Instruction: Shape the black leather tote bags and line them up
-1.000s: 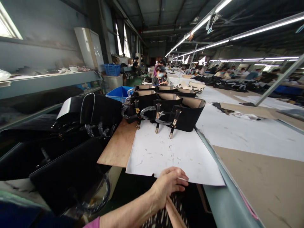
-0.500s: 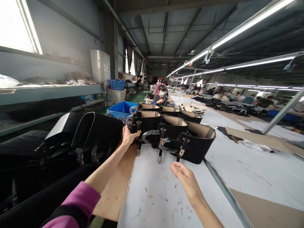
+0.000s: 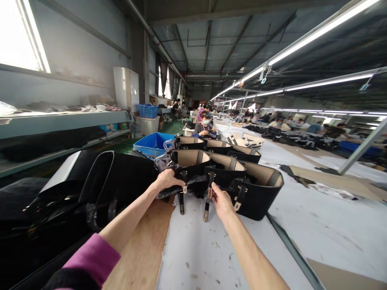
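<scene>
Black handbags with beige linings stand upright in two rows on the white-covered table. My left hand [image 3: 168, 180] is closed on the left side of the front-row left handbag [image 3: 193, 159]; its thumb lies by the gold clasp, its other fingers are partly hidden. My right hand [image 3: 223, 200] pinches the short black strap [image 3: 210, 186] with gold metal on the front of the middle handbag [image 3: 229, 172]. Below hangs a metal-tipped tab [image 3: 206, 213]. To the right stands another black handbag [image 3: 261, 195], apart from my hand. Clear plastic wraps the handles.
More black bags [image 3: 130, 173] lie on the left. A blue bin [image 3: 152, 143] stands beyond them. Behind the handbags a person [image 3: 204, 128] sits handling something dark. A grey metal edge [image 3: 293, 245] runs along the table's right side, with dark scraps [image 3: 298, 175] farther right.
My right hand has moved forward and left from above the table onto the middle bag's strap. My left hand has shifted slightly right and down at the left bag. The view has tilted slightly.
</scene>
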Demonstrator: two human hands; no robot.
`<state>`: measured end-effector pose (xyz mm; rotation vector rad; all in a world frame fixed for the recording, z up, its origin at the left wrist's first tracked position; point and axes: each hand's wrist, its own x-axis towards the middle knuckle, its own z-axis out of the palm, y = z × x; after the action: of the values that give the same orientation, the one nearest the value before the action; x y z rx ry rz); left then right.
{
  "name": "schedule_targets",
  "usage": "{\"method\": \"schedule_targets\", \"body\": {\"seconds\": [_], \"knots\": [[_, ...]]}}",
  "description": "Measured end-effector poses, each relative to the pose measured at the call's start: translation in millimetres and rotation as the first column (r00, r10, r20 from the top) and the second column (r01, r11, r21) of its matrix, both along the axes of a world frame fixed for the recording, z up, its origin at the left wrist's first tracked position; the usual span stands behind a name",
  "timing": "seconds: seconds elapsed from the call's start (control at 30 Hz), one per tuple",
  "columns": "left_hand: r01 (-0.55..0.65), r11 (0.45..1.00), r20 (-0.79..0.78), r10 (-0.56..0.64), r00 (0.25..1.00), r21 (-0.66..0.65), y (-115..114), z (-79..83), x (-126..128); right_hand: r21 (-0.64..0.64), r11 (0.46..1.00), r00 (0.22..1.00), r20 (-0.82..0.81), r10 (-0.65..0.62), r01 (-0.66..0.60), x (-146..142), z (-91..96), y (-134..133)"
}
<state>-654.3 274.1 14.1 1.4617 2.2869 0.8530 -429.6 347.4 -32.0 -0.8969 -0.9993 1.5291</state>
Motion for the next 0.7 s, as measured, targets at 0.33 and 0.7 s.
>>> {"method": "schedule_targets", "body": {"seconds": [0.33,0.7], "knots": [[0.179,0.983,0.048,-0.180,0.982,0.030,-15.1,-2.8,41.9,-0.032,0.997,0.997,0.039,0.067,-0.066,26.9,16.6,-12.5],[0.070,0.997,-0.132,-0.073,0.989,-0.027,-47.1,-9.5,66.8,0.020,0.990,0.901,0.418,0.117,-0.138,100.3,26.4,-44.9]]}}
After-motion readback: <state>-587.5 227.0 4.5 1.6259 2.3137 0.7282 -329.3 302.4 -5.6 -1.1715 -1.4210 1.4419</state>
